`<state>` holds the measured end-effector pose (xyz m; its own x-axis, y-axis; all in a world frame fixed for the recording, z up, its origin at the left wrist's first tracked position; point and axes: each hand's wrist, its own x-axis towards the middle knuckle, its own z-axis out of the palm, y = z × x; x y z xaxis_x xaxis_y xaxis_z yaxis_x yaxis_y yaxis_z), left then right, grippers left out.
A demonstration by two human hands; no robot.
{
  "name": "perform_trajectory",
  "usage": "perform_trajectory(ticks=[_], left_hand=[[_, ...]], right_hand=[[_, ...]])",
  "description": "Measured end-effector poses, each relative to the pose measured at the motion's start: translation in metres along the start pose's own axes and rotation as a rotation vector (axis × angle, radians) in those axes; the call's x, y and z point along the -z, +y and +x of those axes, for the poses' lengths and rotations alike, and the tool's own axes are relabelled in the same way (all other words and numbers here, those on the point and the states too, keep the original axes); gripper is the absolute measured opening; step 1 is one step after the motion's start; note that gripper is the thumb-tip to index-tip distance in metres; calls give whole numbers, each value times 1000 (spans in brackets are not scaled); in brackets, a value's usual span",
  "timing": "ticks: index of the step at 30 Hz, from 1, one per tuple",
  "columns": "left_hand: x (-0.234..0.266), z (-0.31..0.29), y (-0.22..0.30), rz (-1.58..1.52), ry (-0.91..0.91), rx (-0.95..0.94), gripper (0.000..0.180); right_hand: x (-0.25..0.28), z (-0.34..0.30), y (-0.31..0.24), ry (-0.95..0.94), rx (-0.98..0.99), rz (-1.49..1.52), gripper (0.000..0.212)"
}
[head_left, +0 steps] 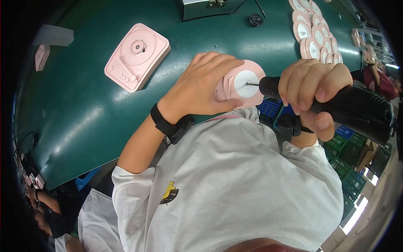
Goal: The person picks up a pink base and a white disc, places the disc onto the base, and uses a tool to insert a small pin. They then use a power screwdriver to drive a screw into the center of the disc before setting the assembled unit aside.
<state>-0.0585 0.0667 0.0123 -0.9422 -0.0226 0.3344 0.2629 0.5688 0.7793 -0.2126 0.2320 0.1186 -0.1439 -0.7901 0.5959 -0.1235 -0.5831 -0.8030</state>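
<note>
My left hand (205,82) is wrapped round the side of a pink toy-like record player (230,80) at the table's near edge, thumb on the front side. A round pink turntable disc with a white centre (243,80) lies on top of it. In my right hand (312,86) is a black electric screwdriver (361,111), held almost level. Its thin bit points left and its tip meets the middle of the white centre. Whether a screw sits under the tip is too small to tell. My left hand covers part of the player's body.
Further left on the green table (88,96) sits another pink player (136,59) without a disc. Many pink-and-white discs (312,35) lie overlapping at the far right. A metal box (212,9) and a small black round part (255,19) are at the back. Co-workers (54,206) sit lower left.
</note>
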Motion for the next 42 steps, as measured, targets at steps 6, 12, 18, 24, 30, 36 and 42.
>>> perform_trajectory(ticks=[6, 12, 18, 24, 30, 36, 42], left_hand=[[0, -1, -1, 2, 0, 1, 78], [-1, -3, 3, 15, -8, 9, 78], [-5, 7, 21, 83, 25, -8, 83], [-22, -10, 45, 358, 24, 142, 94], [0, -62, 50, 427, 86, 278, 90], [3, -120, 79, 460, 291, 437, 90], [44, -179, 84, 711, 547, 666, 83]], right_hand=[[-1, -2, 3, 26, 3, -5, 30], [-3, -6, 1, 24, -20, -7, 30], [-1, -1, -1, 34, -29, -33, 31], [39, 23, 1, 101, 21, 279, 24], [81, 25, 88, 319, -126, -37, 17], [95, 14, 92, 384, -229, -89, 20], [102, 10, 97, 409, -321, -265, 35]])
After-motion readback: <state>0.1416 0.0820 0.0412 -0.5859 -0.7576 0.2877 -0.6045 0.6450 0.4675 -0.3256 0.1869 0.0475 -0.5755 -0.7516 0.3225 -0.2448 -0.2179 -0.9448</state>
